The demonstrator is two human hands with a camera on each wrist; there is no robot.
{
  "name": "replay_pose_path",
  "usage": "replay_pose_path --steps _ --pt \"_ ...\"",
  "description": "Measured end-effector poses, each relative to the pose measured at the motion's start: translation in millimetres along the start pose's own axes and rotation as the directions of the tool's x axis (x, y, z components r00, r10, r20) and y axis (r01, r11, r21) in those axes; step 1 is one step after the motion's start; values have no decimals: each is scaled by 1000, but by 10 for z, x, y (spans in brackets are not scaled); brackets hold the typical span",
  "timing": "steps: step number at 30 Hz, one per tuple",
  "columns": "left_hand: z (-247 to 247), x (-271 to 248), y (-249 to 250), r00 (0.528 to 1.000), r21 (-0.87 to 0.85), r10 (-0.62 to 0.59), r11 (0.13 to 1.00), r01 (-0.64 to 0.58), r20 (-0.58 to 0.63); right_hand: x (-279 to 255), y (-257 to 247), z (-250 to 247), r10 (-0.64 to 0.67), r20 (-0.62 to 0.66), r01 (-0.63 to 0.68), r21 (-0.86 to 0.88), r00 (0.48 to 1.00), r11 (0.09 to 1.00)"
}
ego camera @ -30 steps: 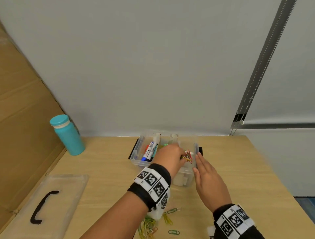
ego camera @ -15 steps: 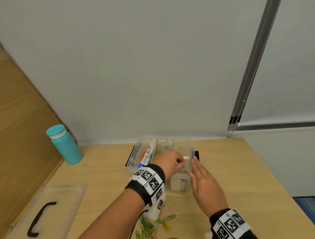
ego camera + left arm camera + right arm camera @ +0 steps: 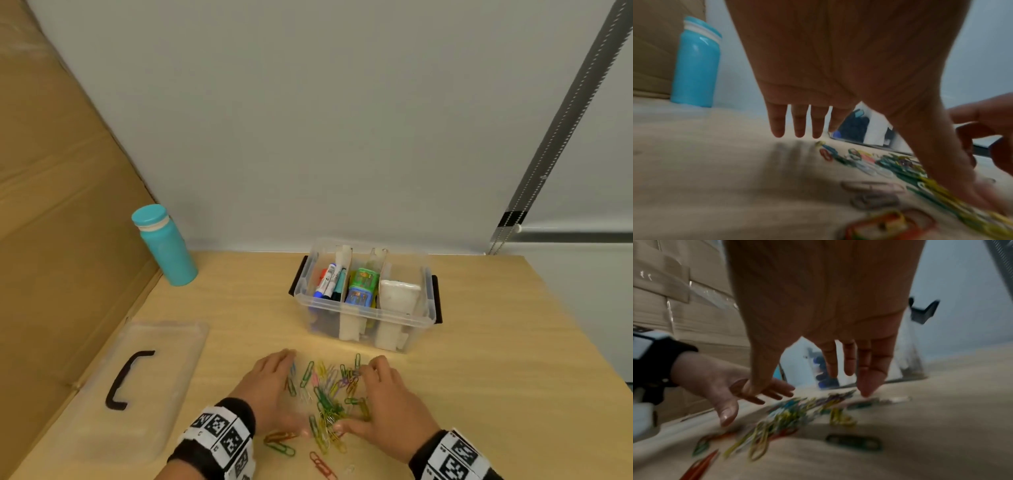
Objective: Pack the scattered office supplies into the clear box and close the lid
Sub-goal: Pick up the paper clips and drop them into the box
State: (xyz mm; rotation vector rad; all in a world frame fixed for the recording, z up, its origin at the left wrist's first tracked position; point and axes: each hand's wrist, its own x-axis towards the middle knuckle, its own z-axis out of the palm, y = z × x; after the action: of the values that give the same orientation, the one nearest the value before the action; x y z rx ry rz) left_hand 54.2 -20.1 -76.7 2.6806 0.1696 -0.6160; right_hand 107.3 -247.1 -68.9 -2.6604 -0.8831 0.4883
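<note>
- Clear box: stands open toward the far edge of the table, right of middle; three compartments, black latches on both short sides.
- Left compartment: markers, packed. Middle compartment: small green and blue items, packed (what they are cannot be told). Right compartment: a white object, packed.
- Paper clips: coloured, loose in a heap on the table near the front edge, in front of the box and apart from it; a few strays lie nearer the front edge still. Not yet packed (the main item outstanding, by the look of it).
- Left hand: fingers straight and spread, palm down at the left side of the heap, holding nothing; the wrist view shows the fingertips just above the table.
- Right hand: fingers relaxed and spread at the right side of the heap, thumb beside the clips, holding nothing that can be seen.
- Lid: clear, black handle up, flat on the table by the left edge, well apart from the box. Not yet fitted.
- Teal bottle: upright at the far left corner (not an office supply, likely stays out).
- Status: most items boxed; remaining, as judged, are gathering the clips, dropping them in, then closing and latching the lid.
</note>
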Motion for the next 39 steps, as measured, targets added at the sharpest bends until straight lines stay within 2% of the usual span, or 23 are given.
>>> replay_pose_path --steps 2,4,8,12,19,27,35,39 --pt "87 40 -18 1000 42 11 999 -12 29 75 -94 130 21 115 -21 3 993 1000" --pt "153 67 -16 997 99 67 993 -71 43 140 -174 244 6 155 -2 -26 988 1000" --pt "211 64 10 983 176 184 967 -186 31 224 -284 348 5 107 -2 -31 994 1000" --pt "206 87 -10 966 101 243 967 -234 -89 274 -286 307 39 64 -42 52 997 998" --pt "137 156 96 957 116 269 960 -256 -111 330 -261 286 51 20 -53 90 999 995" --pt "131 231 288 972 134 180 978 -160 -153 303 -204 318 41 -70 -32 136 997 990" --pt "66 292 275 983 -8 131 991 -134 -129 284 -82 279 81 -84 -54 289 993 956" --pt "69 306 232 989 -161 61 984 -82 -132 211 -22 203 149 -69 -101 456 986 884"
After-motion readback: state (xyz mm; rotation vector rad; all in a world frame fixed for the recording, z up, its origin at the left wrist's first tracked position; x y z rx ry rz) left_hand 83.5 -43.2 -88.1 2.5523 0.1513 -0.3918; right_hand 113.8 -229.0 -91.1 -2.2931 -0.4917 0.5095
